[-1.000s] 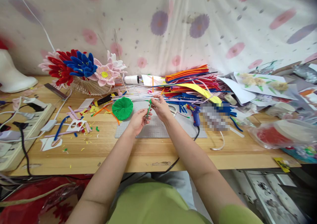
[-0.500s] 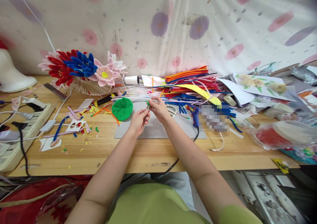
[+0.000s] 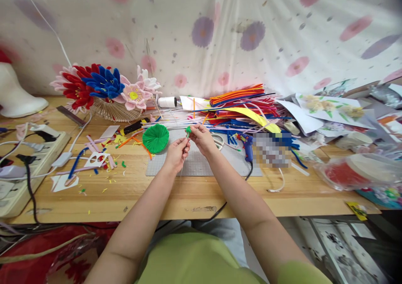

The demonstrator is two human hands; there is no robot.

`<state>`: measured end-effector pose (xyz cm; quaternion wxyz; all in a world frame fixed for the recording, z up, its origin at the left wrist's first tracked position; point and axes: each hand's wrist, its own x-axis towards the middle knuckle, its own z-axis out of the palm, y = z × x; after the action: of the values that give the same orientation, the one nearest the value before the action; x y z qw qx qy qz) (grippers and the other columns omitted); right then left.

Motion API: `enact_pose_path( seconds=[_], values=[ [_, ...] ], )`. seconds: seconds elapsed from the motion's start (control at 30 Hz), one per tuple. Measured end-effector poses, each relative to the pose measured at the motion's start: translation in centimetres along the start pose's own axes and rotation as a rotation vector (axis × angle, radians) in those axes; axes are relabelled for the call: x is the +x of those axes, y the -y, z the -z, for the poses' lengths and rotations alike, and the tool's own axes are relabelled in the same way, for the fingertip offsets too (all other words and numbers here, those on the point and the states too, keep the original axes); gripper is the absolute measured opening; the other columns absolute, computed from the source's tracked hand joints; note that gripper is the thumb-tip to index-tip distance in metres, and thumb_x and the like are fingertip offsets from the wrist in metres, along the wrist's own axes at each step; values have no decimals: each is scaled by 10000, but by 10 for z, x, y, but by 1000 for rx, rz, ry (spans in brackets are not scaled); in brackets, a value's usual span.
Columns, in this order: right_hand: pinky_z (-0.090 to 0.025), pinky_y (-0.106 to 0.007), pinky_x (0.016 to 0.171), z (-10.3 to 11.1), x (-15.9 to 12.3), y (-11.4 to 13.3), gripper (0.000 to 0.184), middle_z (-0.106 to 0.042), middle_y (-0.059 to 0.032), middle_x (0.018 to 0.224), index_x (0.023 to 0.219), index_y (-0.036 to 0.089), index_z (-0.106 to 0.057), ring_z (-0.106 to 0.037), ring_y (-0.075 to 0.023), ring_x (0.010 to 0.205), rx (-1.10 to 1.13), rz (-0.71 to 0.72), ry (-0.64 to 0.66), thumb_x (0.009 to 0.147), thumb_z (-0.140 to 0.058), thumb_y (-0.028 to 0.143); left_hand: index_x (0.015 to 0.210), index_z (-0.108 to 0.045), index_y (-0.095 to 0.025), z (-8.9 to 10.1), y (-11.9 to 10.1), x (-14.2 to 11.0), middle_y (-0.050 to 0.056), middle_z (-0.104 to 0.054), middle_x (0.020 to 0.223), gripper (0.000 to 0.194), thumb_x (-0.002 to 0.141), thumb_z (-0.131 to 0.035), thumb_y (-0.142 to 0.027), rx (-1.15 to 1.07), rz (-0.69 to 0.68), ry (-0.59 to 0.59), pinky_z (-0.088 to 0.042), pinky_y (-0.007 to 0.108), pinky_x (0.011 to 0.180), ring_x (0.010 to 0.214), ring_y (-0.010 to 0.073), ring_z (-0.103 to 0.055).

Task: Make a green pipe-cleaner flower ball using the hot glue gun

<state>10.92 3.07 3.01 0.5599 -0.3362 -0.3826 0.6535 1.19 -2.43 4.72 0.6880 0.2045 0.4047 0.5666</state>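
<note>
Over the grey cutting mat (image 3: 201, 163), my left hand (image 3: 176, 151) and my right hand (image 3: 201, 138) meet, both pinched on a short green pipe cleaner (image 3: 188, 130). Its top end is curled into a small green knot above my fingertips. The right hand's thumb and fingers close on the curled end; the left hand's fingers grip the stem just below. A round green pipe-cleaner disc (image 3: 155, 138) lies on the table just left of my hands.
A heap of coloured pipe cleaners (image 3: 241, 104) lies behind the mat, a blue glue gun (image 3: 248, 144) to its right. A basket of fabric flowers (image 3: 103, 89) stands at back left, a power strip (image 3: 21, 167) at the left edge. Papers and bags crowd the right.
The green pipe cleaner stood as a long straight stem between my hands; now only a short piece with a curled tip shows. My hands drew closer together.
</note>
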Motion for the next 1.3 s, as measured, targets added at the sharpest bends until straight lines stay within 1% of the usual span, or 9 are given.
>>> enact_pose_path(
  seconds=[0.17,0.33,0.53,0.73,0.87,1.0,1.07,1.2,1.3],
  values=[
    [-445,-214,609,2,-1,2,284,-567,53,613,647,191,-521,-540,-77,611,29,-12,46,566,-752,336,702,-573,-91,2,2,1,-32,-496,549,87,699,-648,-135,0,-13,12,-195,97,327,401,-2,-378],
    [-451,-228,617,5,0,8,236,-627,21,699,680,185,-548,-563,-93,651,58,-101,109,570,-740,265,706,-576,-94,5,-1,1,-19,-516,570,103,703,-648,-168,-2,27,72,-240,106,335,417,14,-418],
    [-439,-218,571,5,3,13,184,-607,26,644,680,176,-540,-545,-88,593,127,-205,172,608,-708,184,700,-573,-85,4,-4,1,-34,-492,540,120,688,-669,-157,8,2,60,-155,95,310,379,-9,-344],
    [-432,-216,578,2,0,12,152,-612,11,651,666,167,-548,-548,-90,608,138,-204,166,631,-695,159,704,-567,-92,4,0,-1,-44,-492,531,125,686,-667,-165,-11,-9,46,-166,85,316,378,-14,-346],
    [-439,-223,613,1,-1,10,153,-626,5,661,668,162,-563,-559,-92,620,125,-187,169,616,-707,166,694,-563,-98,4,0,-1,-50,-487,522,144,675,-681,-178,-2,-26,36,-182,86,322,374,-15,-344],
    [-447,-241,646,-1,1,12,167,-636,5,683,671,169,-560,-572,-102,644,103,-149,185,613,-715,187,692,-554,-110,3,-1,-1,-55,-496,522,142,688,-676,-184,7,-31,28,-242,91,341,379,-10,-370],
    [-446,-241,637,-1,1,13,171,-639,6,692,672,171,-557,-569,-102,642,92,-140,195,615,-716,196,697,-548,-120,4,0,-1,-55,-511,536,149,692,-678,-192,9,-37,41,-312,100,376,394,-3,-400],
    [-441,-228,598,0,2,14,189,-643,4,700,681,173,-550,-567,-101,635,64,-153,178,616,-721,218,736,-556,-130,7,2,3,-44,-553,574,121,730,-653,-203,26,-40,81,-495,195,579,462,26,-497],
    [-450,-232,607,-1,0,15,195,-647,1,701,698,182,-563,-578,-110,649,37,-166,169,631,-723,270,778,-575,-126,9,0,4,-14,-597,623,96,754,-631,-200,66,3,82,-521,255,671,537,59,-568]
  ],
)
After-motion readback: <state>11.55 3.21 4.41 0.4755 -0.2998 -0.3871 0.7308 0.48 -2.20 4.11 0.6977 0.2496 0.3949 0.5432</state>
